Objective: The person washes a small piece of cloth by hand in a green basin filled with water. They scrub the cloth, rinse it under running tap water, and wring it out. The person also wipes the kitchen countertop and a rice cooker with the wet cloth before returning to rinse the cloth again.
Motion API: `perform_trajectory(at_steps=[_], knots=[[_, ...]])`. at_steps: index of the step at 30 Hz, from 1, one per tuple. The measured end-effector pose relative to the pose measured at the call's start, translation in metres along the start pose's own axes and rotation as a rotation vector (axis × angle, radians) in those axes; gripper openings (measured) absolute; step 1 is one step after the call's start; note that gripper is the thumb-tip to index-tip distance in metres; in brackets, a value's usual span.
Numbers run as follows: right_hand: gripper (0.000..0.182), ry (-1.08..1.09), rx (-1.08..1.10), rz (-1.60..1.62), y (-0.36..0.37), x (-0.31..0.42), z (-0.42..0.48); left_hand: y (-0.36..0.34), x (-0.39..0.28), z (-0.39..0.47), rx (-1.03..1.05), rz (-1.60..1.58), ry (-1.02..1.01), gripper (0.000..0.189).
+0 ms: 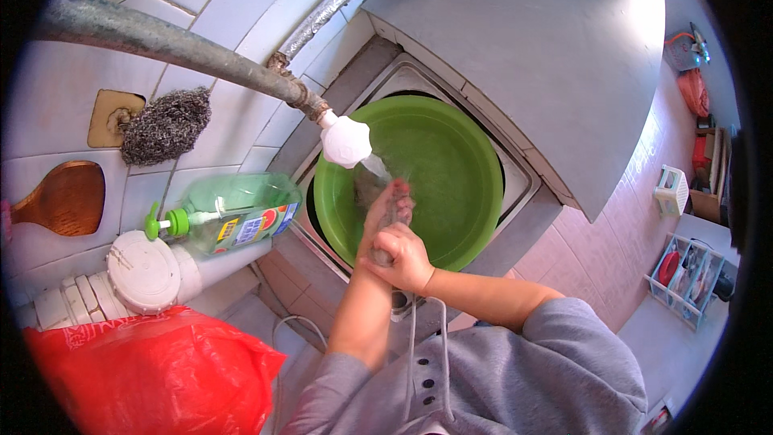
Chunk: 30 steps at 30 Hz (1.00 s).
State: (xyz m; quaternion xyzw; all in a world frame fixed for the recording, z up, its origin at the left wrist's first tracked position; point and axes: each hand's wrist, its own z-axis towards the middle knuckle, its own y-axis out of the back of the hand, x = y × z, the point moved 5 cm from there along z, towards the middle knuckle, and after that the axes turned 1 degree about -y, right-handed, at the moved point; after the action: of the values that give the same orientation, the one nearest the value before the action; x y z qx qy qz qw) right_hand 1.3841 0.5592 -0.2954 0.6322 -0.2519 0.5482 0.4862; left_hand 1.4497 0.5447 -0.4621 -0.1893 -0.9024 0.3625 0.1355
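Observation:
Water runs from a tap with a white knob (346,141) over my hands, which are above a green plastic basin (453,163). My right hand (406,257) is closed around a greyish object (381,255) whose rounded end shows by the thumb. Farther forward, my left hand (386,208) has its fingers curled against the same object under the stream. Blur and splashing hide its far part, so I cannot tell exactly what it is. The basin sits in a steel sink (520,178) and its green floor shows through the water.
Left of the sink, a green pump bottle (241,211) lies on a white pipe (226,263). A steel wool scourer (166,127) and a wooden spatula (66,199) hang on the tiles. A red plastic bag (169,368) is lower left; a grey countertop (513,42) adjoins the sink.

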Motion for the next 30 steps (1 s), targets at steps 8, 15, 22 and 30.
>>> perform_trajectory(at_steps=[8, 15, 22, 30], knots=[[0.024, -0.403, -0.269, -0.164, 0.020, -0.125, 0.037, -0.017, 0.010, -0.019, -0.274, 0.012, -0.415, 0.025], [0.047, -0.226, -0.135, -0.630, 0.038, -0.163, 0.064, 0.042, -0.006, -0.023, -0.527, 0.263, -0.531, 0.038], [0.041, -0.056, 0.396, -0.787, 0.011, -0.167, 0.062, 0.074, -0.023, -0.016, -0.829, 0.766, -0.710, 0.048], [0.021, -0.111, -0.074, -0.137, -0.020, -0.120, 0.022, 0.000, 0.003, -0.025, -0.113, 0.090, -0.271, 0.061]])
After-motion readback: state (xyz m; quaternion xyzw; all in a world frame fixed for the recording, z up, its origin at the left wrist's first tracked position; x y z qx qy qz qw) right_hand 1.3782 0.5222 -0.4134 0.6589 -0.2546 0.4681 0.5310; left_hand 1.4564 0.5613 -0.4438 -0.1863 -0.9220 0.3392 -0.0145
